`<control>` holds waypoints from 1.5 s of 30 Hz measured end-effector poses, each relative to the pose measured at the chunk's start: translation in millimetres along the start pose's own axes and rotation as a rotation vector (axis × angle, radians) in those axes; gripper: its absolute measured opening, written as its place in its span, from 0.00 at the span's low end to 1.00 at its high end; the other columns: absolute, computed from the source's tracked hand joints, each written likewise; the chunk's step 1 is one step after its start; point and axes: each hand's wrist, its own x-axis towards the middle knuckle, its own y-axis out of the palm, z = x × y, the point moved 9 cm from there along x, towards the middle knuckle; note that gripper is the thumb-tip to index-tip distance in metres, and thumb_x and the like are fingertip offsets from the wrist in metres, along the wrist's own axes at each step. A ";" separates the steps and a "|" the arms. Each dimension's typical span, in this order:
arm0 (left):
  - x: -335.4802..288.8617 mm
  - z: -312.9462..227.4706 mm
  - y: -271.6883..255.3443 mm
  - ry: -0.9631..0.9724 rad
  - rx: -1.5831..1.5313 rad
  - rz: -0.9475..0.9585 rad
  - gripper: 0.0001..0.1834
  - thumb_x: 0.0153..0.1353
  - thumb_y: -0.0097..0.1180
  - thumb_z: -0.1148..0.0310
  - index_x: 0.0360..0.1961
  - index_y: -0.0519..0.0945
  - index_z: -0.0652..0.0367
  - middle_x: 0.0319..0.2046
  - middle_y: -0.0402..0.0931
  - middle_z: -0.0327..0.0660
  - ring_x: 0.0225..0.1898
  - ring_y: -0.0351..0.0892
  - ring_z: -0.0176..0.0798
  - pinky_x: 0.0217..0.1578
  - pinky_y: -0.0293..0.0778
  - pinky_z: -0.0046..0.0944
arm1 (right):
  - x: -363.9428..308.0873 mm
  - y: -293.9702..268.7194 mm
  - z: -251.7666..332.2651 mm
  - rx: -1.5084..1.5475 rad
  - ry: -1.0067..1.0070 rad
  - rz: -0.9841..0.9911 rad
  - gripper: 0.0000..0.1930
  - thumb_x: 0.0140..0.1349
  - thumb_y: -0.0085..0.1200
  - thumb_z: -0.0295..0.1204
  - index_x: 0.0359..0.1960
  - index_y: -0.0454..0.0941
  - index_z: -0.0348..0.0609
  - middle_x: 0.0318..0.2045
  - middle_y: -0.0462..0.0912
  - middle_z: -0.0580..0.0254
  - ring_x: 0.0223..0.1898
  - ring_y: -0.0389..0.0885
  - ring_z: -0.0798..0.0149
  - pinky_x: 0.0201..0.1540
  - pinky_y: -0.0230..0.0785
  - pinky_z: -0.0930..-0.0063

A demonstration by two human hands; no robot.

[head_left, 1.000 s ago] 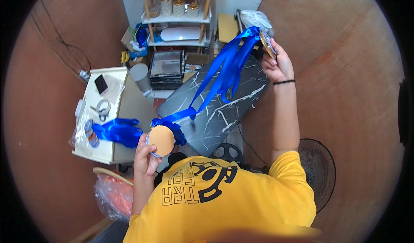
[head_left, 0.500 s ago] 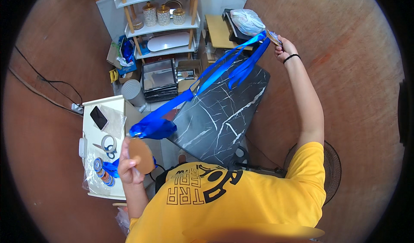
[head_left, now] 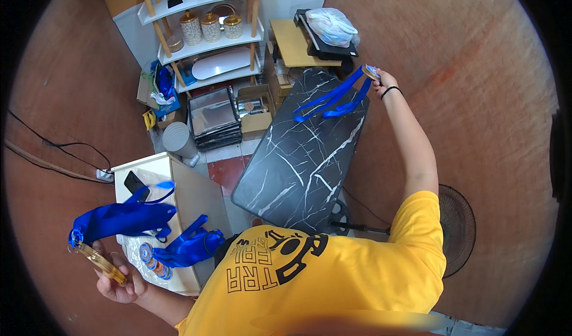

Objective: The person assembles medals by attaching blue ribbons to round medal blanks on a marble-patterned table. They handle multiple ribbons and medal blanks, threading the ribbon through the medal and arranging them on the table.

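Note:
My left hand, low over the left side, grips gold medals seen edge-on; how many I cannot tell. From a ring at their upper end, a bundle of blue ribbons stretches across the white cabinet top. At the far right, my right hand pinches a round medal over the far end of the black marbled table. Its blue ribbons trail down to the left, over the tabletop. Beside my left hand, more medals with blue ribbons lie stacked on the cabinet.
The white cabinet at the left bears a dark phone, partly covered by ribbon. Behind are a white shelf unit, stacked black frames and a grey bin. A fan stands at the right.
My left hand has swung left and down with its medals, and their ribbons now spread over the cabinet. My right hand has lowered slightly; the two hands' ribbons, earlier stretched together, are now apart.

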 end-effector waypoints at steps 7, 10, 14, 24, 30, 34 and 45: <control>16.3 42.9 -14.7 -0.053 0.117 -0.045 0.43 0.56 0.47 0.77 0.72 0.45 0.63 0.60 0.63 0.65 0.34 0.84 0.59 0.20 0.82 0.40 | -43.3 38.2 45.0 0.025 -0.358 0.092 0.11 0.68 0.54 0.38 0.39 0.72 0.45 0.19 0.72 0.66 0.11 0.64 0.73 0.10 0.50 0.80; 20.7 71.4 -27.6 -0.111 0.189 -0.228 0.46 0.51 0.49 0.79 0.72 0.46 0.58 0.58 0.67 0.61 0.35 0.84 0.60 0.34 0.87 0.59 | -82.6 44.8 65.8 0.100 -0.467 0.156 0.11 0.67 0.56 0.41 0.39 0.71 0.49 0.19 0.70 0.71 0.10 0.61 0.75 0.10 0.50 0.82; 35.5 123.0 -20.4 -0.308 0.186 -0.223 0.42 0.50 0.54 0.77 0.67 0.52 0.63 0.57 0.67 0.62 0.37 0.85 0.59 0.29 0.88 0.54 | -131.3 41.1 82.0 0.144 -0.574 0.235 0.12 0.68 0.56 0.40 0.42 0.75 0.46 0.20 0.74 0.72 0.10 0.61 0.78 0.10 0.50 0.84; 32.8 220.5 -18.2 -0.702 -0.018 -0.127 0.40 0.48 0.55 0.80 0.64 0.52 0.65 0.58 0.63 0.71 0.42 0.80 0.76 0.25 0.87 0.56 | -242.2 -9.5 60.8 0.191 -0.591 0.304 0.14 0.71 0.52 0.41 0.48 0.76 0.43 0.31 0.84 0.67 0.19 0.77 0.77 0.14 0.62 0.84; 31.4 258.8 -13.8 -0.868 -0.235 -0.046 0.38 0.43 0.51 0.78 0.61 0.62 0.70 0.56 0.67 0.71 0.39 0.81 0.75 0.25 0.88 0.53 | -326.6 -15.6 51.2 0.268 -0.639 0.442 0.19 0.72 0.50 0.39 0.53 0.74 0.35 0.44 0.83 0.58 0.43 0.82 0.67 0.49 0.74 0.72; 27.4 285.3 -19.5 -0.982 -0.280 -0.092 0.40 0.40 0.48 0.77 0.62 0.65 0.70 0.58 0.67 0.69 0.42 0.80 0.75 0.29 0.88 0.53 | -341.1 -2.7 13.8 0.136 -0.604 0.436 0.18 0.71 0.52 0.40 0.50 0.75 0.35 0.42 0.84 0.59 0.40 0.83 0.69 0.46 0.75 0.74; 21.5 334.4 9.0 -1.127 -0.042 0.059 0.33 0.59 0.56 0.73 0.66 0.62 0.56 0.60 0.66 0.57 0.43 0.80 0.56 0.33 0.83 0.43 | -318.2 34.1 -107.4 0.183 -0.463 0.302 0.12 0.69 0.56 0.32 0.46 0.77 0.35 0.40 0.84 0.61 0.40 0.82 0.73 0.47 0.73 0.77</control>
